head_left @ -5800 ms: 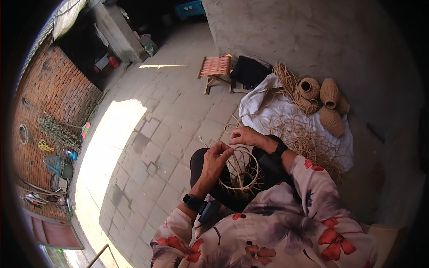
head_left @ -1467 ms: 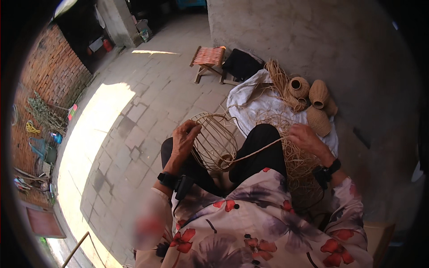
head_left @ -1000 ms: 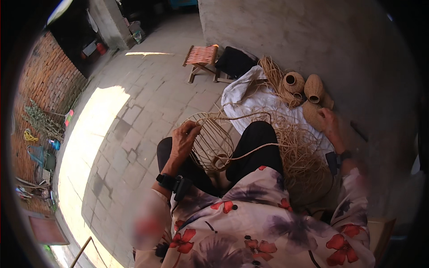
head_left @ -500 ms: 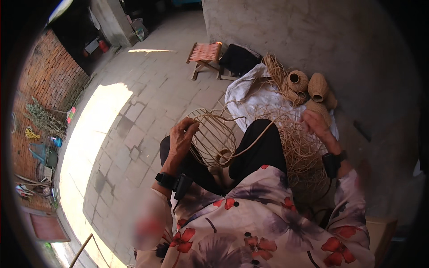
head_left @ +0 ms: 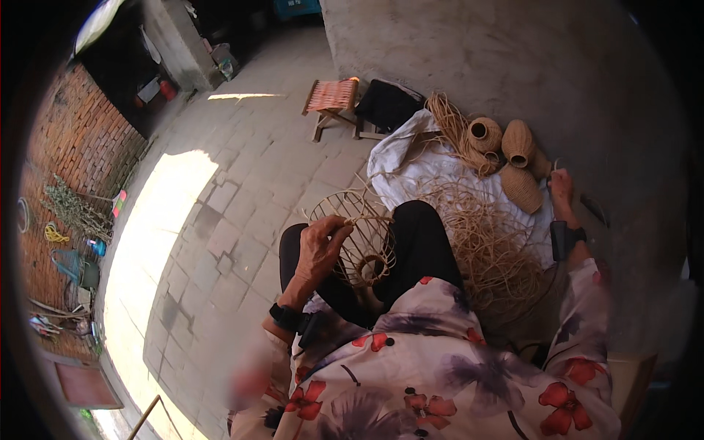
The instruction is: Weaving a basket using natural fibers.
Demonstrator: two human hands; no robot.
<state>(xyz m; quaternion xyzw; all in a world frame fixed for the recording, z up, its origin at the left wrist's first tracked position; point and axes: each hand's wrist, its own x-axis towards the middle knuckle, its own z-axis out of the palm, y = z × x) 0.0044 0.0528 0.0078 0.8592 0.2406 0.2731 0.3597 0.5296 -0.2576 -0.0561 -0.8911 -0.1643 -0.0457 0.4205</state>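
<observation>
My left hand [head_left: 323, 246] pinches a strand at the rim of an openwork cage of bent cane-like rods [head_left: 357, 260] held between my knees in black trousers. The cage has a small dark ring near its lower end. My right hand [head_left: 562, 187] is stretched out to the right, fingers closed on what looks like the thin end of a strand, beside the woven, jar-shaped baskets [head_left: 521, 187]. A loose tangle of pale strands [head_left: 484, 260] lies by my right knee on a white cloth [head_left: 396, 169].
A long bundle of strands [head_left: 451, 132] lies behind the baskets against a concrete wall [head_left: 477, 44]. A folding stool [head_left: 330, 99] and a black bag [head_left: 389, 103] stand ahead. A brick wall [head_left: 88, 125] with plants and tools runs along the left side of the paved yard [head_left: 235, 191].
My right hand has swung out to the right toward the baskets. My left hand and the cage have shifted a little right and down, and the long loop over my lap is less visible.
</observation>
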